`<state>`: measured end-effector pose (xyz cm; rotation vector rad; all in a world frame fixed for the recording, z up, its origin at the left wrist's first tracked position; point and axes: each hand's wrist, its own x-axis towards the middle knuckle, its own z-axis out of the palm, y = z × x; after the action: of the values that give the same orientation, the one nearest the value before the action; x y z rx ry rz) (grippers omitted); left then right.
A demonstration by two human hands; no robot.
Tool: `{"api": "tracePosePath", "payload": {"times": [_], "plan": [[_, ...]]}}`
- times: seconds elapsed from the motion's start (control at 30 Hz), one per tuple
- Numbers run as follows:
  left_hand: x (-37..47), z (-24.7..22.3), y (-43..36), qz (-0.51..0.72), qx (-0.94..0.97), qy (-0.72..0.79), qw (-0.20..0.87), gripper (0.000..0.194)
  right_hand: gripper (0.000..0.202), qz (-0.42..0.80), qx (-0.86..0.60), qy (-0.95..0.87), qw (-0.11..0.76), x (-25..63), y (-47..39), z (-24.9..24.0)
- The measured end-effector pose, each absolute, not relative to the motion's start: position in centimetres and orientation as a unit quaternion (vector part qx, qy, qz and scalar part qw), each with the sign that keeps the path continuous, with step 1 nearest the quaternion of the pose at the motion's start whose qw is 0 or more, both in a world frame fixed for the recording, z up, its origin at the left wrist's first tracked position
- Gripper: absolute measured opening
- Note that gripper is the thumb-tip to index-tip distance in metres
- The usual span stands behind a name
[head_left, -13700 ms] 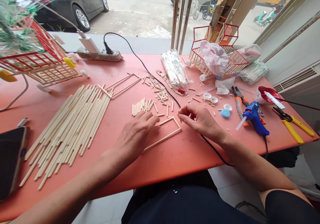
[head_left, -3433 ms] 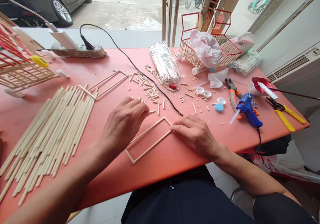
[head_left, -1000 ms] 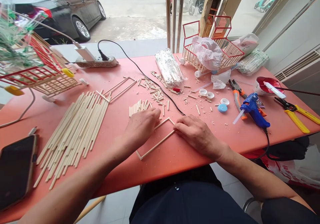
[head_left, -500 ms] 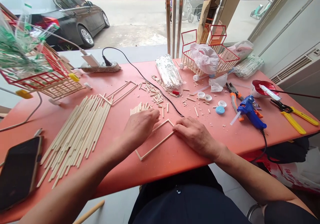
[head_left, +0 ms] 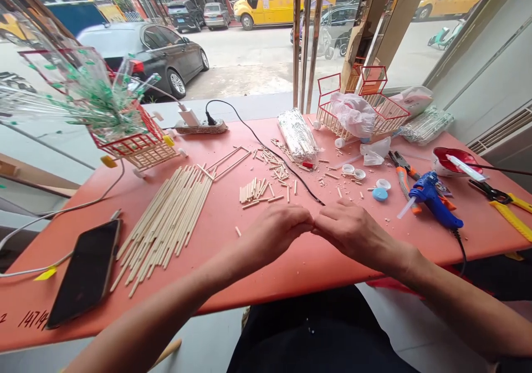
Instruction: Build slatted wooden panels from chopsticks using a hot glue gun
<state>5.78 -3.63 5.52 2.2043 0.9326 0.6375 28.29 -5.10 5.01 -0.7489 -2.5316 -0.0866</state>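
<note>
My left hand (head_left: 280, 230) and my right hand (head_left: 353, 231) meet fingertip to fingertip just above the table's near half. The fingers of both are closed and bent down. What they pinch is hidden behind the knuckles. Just beyond the left hand lie short wooden sticks (head_left: 252, 189), some lined up and several loose. Left of them is a slanted pile of long wooden sticks (head_left: 168, 223). A narrow rectangular stick frame (head_left: 230, 163) rests at the pile's far end. Near the left wrist lies a single short piece of stick (head_left: 238, 231).
On the right are a blue glue gun (head_left: 432, 198), pliers (head_left: 401, 176), yellow-handled cutters (head_left: 505, 209) and a red bowl (head_left: 440, 165). Two stick baskets stand behind, one with plastic wrappers (head_left: 124, 112). A black cable (head_left: 266, 150) crosses the table from a power strip (head_left: 199, 127). A phone (head_left: 85, 273) lies left.
My hands have come together, the left moving right to meet the right. The rectangular stick frame that lay between them no longer shows. The camera view has shifted left and up.
</note>
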Motion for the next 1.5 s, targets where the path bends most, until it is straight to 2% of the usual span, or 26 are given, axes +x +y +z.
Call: {"api": "tracePosePath", "payload": {"times": [0.07, 0.17, 0.2, 0.27, 0.37, 0.47, 0.53, 0.63, 0.87, 1.0, 1.17, 1.3, 1.5], "plan": [[5.1, 5.6, -3.1, 0.217, 0.853, 0.337, 0.335, 0.020, 0.034, 0.075, -0.241, -0.944, 0.212, 28.7, -4.0, 5.8], [4.6, 6.3, -2.9, 0.214, 0.848, 0.287, 0.391, 0.016, 0.032, 0.331, -0.192, -0.913, 0.144, 29.2, -1.4, 6.5], [4.7, 6.5, -3.0, 0.217, 0.848, 0.264, 0.405, 0.016, 0.032, 0.374, -0.192, -0.896, 0.142, 29.4, -0.4, 6.4], [5.0, 7.0, -3.3, 0.195, 0.866, 0.222, 0.404, 0.018, 0.034, 0.332, -0.292, -0.866, 0.235, 29.5, 1.3, 5.9], [5.8, 7.1, -3.3, 0.190, 0.910, 0.248, 0.274, 0.026, 0.022, 0.200, -0.368, -0.843, 0.338, 29.4, 2.3, 4.8], [6.2, 6.8, -2.2, 0.301, 0.865, 0.343, 0.209, 0.019, 0.025, 0.157, -0.358, -0.841, 0.374, 28.9, 1.6, 4.3], [6.4, 6.6, -1.4, 0.365, 0.819, 0.390, 0.211, 0.011, 0.029, 0.171, -0.352, -0.833, 0.391, 28.5, 0.7, 4.4], [6.9, 6.3, -0.8, 0.381, 0.802, 0.396, 0.234, 0.016, 0.035, 0.213, -0.353, -0.816, 0.406, 28.0, -0.2, 4.4], [6.8, 5.0, -1.5, 0.355, 0.841, 0.380, 0.150, 0.021, 0.033, 0.286, -0.344, -0.817, 0.363, 27.8, -0.2, 2.6], [5.3, 4.6, -2.5, 0.296, 0.881, 0.354, 0.103, 0.021, 0.035, 0.278, -0.350, -0.843, 0.298, 27.5, -0.6, 1.8], [4.0, 4.0, -3.5, 0.296, 0.896, 0.328, 0.050, 0.027, 0.041, 0.242, -0.353, -0.871, 0.243, 27.0, -1.3, 1.5], [4.0, 3.8, -3.6, 0.307, 0.884, 0.338, 0.104, 0.025, 0.043, 0.247, -0.350, -0.870, 0.243, 26.8, -1.4, 1.5], [3.8, 4.4, -3.7, 0.314, 0.845, 0.375, 0.215, 0.024, 0.047, 0.345, -0.329, -0.841, 0.255, 26.8, -1.4, 2.4]]}}
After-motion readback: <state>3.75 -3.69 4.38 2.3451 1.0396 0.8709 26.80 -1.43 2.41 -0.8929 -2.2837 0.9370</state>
